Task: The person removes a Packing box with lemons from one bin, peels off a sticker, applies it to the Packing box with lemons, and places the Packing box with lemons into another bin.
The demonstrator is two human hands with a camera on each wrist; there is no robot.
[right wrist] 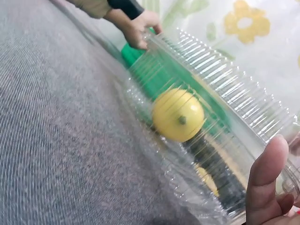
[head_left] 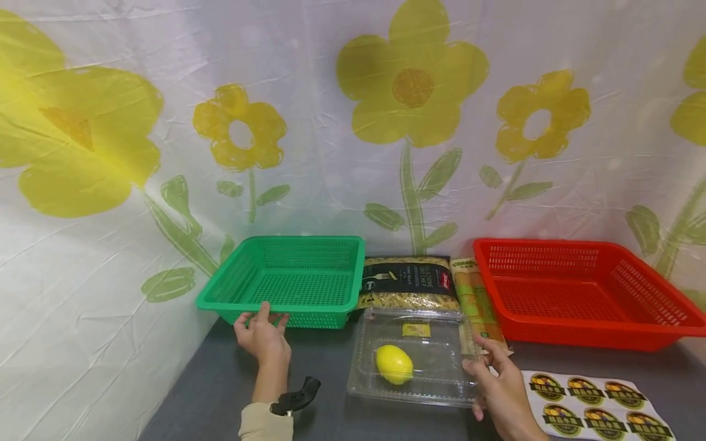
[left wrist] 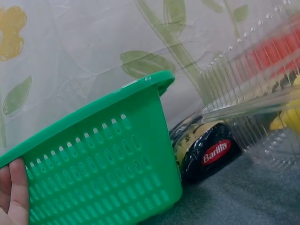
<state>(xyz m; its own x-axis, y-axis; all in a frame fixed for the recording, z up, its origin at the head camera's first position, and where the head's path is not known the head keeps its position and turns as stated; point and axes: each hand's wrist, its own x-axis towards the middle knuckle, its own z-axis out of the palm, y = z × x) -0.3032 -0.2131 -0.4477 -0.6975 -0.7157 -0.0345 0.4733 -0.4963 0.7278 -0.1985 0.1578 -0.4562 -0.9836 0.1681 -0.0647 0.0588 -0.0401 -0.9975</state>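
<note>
My left hand (head_left: 263, 337) grips the front rim of a green plastic basket (head_left: 317, 320), thumb at the rim and fingers against the outer wall. In the left wrist view, fingers (left wrist: 18, 187) lie just under that rim. At the right edge of a clear plastic container (head_left: 436, 383), my right hand (head_left: 499, 383) holds its side between thumb and fingers. A whole lemon (head_left: 394, 364) shows through the clear plastic, with a small yellow packet (head_left: 416, 330) behind it. The right wrist view shows the thumb (right wrist: 267, 173) at the container's near corner and the ribbed walls around the lemon (right wrist: 178, 115).
A bag of Barilla pasta (head_left: 408, 278) lies behind the container. Beside it, a long green and orange package (head_left: 477, 294) leans along a red basket (head_left: 595, 335). A sheet of round stickers (head_left: 598, 404) lies at the front right. A flowered curtain (head_left: 325, 165) hangs behind.
</note>
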